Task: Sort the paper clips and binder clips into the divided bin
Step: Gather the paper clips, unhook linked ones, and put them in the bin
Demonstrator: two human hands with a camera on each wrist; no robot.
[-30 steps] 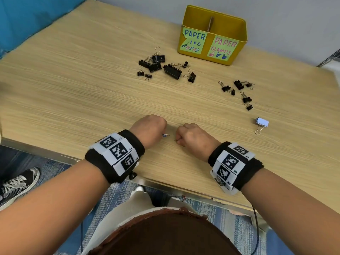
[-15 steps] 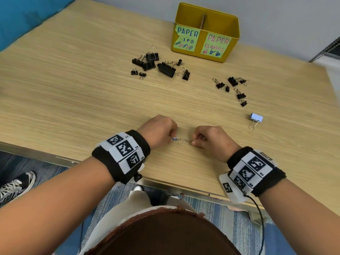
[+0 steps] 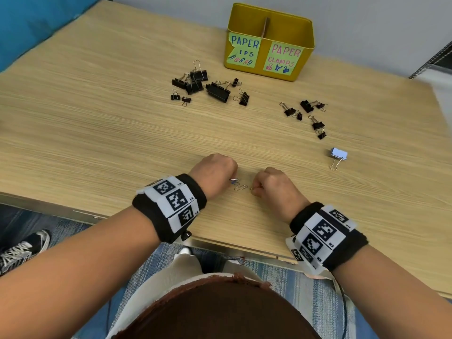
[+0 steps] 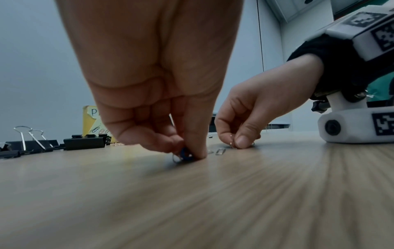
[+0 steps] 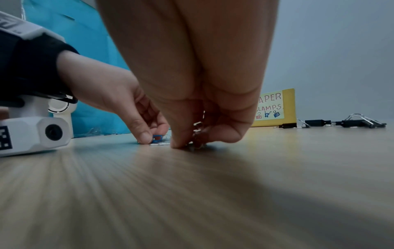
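Note:
Near the table's front edge my left hand [image 3: 220,171] pinches paper clips, one of them blue [image 4: 185,154], against the wood. Just to its right my right hand [image 3: 271,183] pinches silver paper clips [image 5: 197,133], fingertips down on the table. One silver paper clip [image 3: 241,187] lies loose between the two hands. Black binder clips lie in two clusters, a larger one [image 3: 217,90] at centre and a smaller one [image 3: 308,111] to the right. A pale blue binder clip [image 3: 338,154] lies alone at the right. The yellow divided bin [image 3: 269,42] stands at the far edge, labelled for clips and clamps.
The wooden table [image 3: 97,118] has bare surface on its left half. A blue panel [image 3: 36,23] stands beyond the left corner. The table's front edge [image 3: 220,243] runs just behind my wrists, with a shoe [image 3: 22,250] on the floor below.
The hands drew apart and then closed in a little, and a silver paper clip now lies uncovered between them. The head view shifted slightly.

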